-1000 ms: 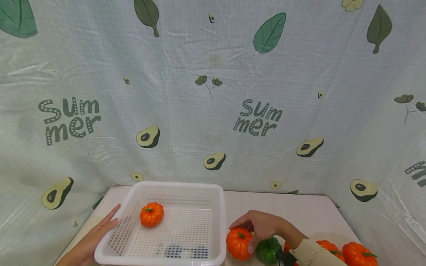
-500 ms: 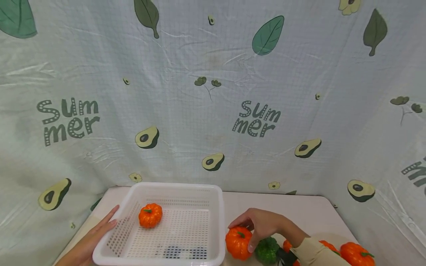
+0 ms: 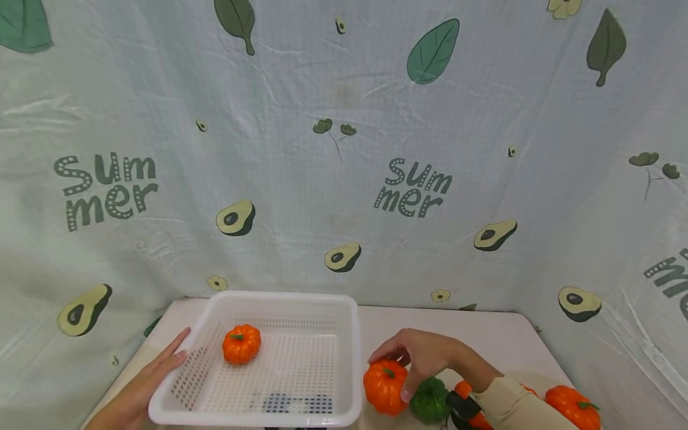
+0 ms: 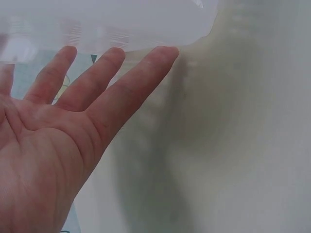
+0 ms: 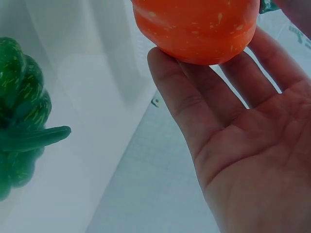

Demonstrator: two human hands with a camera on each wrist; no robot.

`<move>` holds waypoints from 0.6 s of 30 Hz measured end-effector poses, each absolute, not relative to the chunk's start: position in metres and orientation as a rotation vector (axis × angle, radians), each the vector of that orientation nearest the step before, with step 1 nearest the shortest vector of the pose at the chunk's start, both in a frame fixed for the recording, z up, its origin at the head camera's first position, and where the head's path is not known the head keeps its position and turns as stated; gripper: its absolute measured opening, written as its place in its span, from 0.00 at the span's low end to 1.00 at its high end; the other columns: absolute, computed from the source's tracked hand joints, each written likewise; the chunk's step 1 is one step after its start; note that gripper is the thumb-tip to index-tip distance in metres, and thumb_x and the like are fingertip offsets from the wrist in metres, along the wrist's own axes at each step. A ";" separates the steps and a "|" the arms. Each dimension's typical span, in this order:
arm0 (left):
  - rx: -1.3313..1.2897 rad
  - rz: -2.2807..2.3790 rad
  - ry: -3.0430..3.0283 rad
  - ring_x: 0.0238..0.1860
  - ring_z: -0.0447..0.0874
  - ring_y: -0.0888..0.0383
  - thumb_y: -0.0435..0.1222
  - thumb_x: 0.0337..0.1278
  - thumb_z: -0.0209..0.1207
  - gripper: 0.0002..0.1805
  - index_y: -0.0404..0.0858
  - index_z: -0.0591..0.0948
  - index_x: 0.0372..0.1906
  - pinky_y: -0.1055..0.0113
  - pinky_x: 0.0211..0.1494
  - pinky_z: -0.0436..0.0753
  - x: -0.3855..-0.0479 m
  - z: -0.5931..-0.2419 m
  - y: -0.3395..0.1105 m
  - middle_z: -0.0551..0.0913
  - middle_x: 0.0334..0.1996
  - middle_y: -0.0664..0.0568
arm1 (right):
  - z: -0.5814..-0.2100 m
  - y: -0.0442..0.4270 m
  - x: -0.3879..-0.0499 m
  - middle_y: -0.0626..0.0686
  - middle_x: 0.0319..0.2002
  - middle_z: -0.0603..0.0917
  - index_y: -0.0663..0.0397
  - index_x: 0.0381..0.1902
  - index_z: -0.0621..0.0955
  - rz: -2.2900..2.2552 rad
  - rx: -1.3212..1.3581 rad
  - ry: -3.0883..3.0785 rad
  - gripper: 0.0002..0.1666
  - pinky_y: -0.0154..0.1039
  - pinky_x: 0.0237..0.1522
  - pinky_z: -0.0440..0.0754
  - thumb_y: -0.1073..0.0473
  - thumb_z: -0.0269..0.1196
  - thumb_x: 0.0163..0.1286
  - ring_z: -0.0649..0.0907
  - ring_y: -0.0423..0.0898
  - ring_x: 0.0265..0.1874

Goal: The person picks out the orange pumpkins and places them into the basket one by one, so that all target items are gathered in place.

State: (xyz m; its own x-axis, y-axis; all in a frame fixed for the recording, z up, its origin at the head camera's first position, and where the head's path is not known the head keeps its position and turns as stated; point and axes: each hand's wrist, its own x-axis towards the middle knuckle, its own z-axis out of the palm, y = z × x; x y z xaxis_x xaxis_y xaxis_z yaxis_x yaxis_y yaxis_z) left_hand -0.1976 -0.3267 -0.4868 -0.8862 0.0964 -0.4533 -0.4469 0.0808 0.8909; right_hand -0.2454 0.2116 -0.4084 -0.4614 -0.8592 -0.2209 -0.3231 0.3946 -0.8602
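Observation:
My right hand [image 3: 424, 358] holds a small orange pumpkin [image 3: 384, 388] with a green stem, just right of the white basket. In the right wrist view, several fingertips press against the side of the orange pumpkin [image 5: 199, 29]. My left hand [image 3: 142, 382] lies along the left side of the perforated white basket [image 3: 301, 370]. The left wrist view shows that hand [image 4: 73, 126] with its fingers spread and extended, the tips touching the basket's wall [image 4: 146, 24]. Inside the basket, toward its back left, sits another orange pumpkin [image 3: 240, 344].
A green pumpkin [image 3: 430, 400] stands beside the held one, under the right wrist. Farther right, another orange pumpkin [image 3: 572, 407] sits near the table's edge, with more orange partly hidden by the sleeve [image 3: 516, 406]. A printed curtain [image 3: 290, 149] hangs behind the table [image 3: 441, 319].
The head view has shifted slightly. Both hands keep their places at the basket and on the orange pumpkin, with no clear movement of either.

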 end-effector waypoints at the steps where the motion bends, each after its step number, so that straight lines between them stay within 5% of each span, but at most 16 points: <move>1: -0.341 1.840 1.993 0.70 0.71 0.35 0.66 0.71 0.50 0.51 0.67 0.31 0.83 0.38 0.58 0.86 -0.198 -0.486 -0.327 0.35 0.86 0.40 | -0.408 0.212 -0.246 0.48 0.60 0.88 0.53 0.66 0.82 -1.006 -1.014 1.984 0.38 0.30 0.60 0.83 0.59 0.78 0.56 0.86 0.35 0.54; 7: -0.335 1.836 2.006 0.70 0.72 0.37 0.66 0.71 0.51 0.51 0.66 0.32 0.83 0.39 0.59 0.86 -0.197 -0.484 -0.327 0.36 0.86 0.40 | -0.405 0.212 -0.244 0.45 0.58 0.88 0.51 0.64 0.82 -1.007 -1.044 1.997 0.36 0.30 0.60 0.83 0.59 0.79 0.56 0.86 0.36 0.53; 18: -0.359 1.857 1.986 0.65 0.77 0.38 0.67 0.69 0.51 0.51 0.68 0.31 0.83 0.38 0.57 0.87 -0.198 -0.487 -0.326 0.37 0.86 0.39 | -0.396 0.201 -0.244 0.47 0.55 0.90 0.61 0.63 0.82 -1.055 -1.103 1.991 0.37 0.33 0.58 0.86 0.59 0.79 0.55 0.88 0.38 0.49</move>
